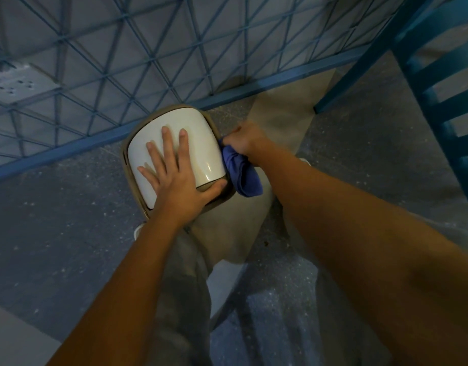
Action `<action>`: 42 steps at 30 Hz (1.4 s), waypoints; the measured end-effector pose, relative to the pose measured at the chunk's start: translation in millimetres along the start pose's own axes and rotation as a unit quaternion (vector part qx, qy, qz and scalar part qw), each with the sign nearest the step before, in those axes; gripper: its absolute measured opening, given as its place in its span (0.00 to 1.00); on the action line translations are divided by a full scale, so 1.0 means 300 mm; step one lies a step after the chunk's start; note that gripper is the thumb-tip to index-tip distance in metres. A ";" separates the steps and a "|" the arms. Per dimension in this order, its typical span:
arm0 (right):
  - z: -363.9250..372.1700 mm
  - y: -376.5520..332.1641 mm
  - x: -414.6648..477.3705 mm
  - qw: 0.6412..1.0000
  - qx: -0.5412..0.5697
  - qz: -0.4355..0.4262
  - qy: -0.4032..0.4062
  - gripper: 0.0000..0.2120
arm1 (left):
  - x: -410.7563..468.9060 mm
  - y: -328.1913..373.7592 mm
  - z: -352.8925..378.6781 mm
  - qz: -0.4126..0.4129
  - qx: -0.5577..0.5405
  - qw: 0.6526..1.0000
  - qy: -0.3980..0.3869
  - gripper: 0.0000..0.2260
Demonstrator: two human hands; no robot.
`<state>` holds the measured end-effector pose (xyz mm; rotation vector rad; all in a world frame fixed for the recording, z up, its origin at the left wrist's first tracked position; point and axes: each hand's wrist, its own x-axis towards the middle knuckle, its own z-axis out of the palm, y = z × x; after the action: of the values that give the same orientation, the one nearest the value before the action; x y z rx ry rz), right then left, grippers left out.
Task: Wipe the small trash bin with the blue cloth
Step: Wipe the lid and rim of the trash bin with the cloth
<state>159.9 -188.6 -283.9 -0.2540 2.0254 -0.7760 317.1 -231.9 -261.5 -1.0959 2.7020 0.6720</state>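
The small trash bin (198,128) stands on the floor just below centre, seen from above: a glossy cream lid inside a tan rim. My left hand (172,175) lies flat on the lid with fingers spread and the thumb hooked over the rim's near right corner. My right hand (244,140) is at the bin's right side, fingers closed around the bunched blue cloth (242,171). The cloth hangs down against the bin's right wall, which is otherwise hidden from this angle.
A blue wire-mesh panel (122,62) with a blue bottom rail runs right behind the bin. A blue wooden chair (433,83) stands at the upper right. My legs in tan trousers (227,233) are under the bin, on a speckled grey floor (56,220).
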 end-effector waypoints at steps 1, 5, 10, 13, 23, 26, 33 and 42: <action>0.006 0.014 -0.009 1.000 0.019 0.009 0.004 0.12 | 0.000 0.001 0.001 -0.001 -0.004 1.000 0.002 0.52; 0.045 0.105 -0.068 0.990 0.124 0.053 0.037 0.12 | -0.003 0.011 0.000 -0.006 -0.009 1.000 -0.001 0.51; 0.100 0.196 -0.130 0.970 0.211 0.094 0.072 0.13 | -0.003 0.016 -0.004 -0.006 -0.003 1.000 0.000 0.50; 0.136 0.220 -0.185 0.958 0.251 0.100 0.095 0.12 | -0.003 0.016 -0.006 -0.007 -0.002 1.000 -0.002 0.50; 0.347 0.245 -0.340 0.938 0.301 0.087 0.148 0.09 | -0.001 0.008 -0.008 0.003 -0.003 1.000 -0.011 0.50; 0.310 0.236 -0.313 0.933 0.299 0.089 0.180 0.06 | 0.003 0.008 -0.013 -0.003 -0.013 1.000 -0.008 0.50; 0.190 0.230 -0.233 0.909 0.347 0.122 0.198 0.11 | 0.007 0.017 -0.007 -0.012 -0.014 1.000 0.000 0.51; 0.297 0.226 -0.252 0.891 0.399 0.166 0.136 0.19 | 0.008 0.016 -0.005 -0.011 -0.018 1.000 0.003 0.52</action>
<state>283.3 -138.7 -306.8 0.6885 1.7456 -1.3894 312.0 -231.0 -259.2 -1.1373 2.6886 0.7176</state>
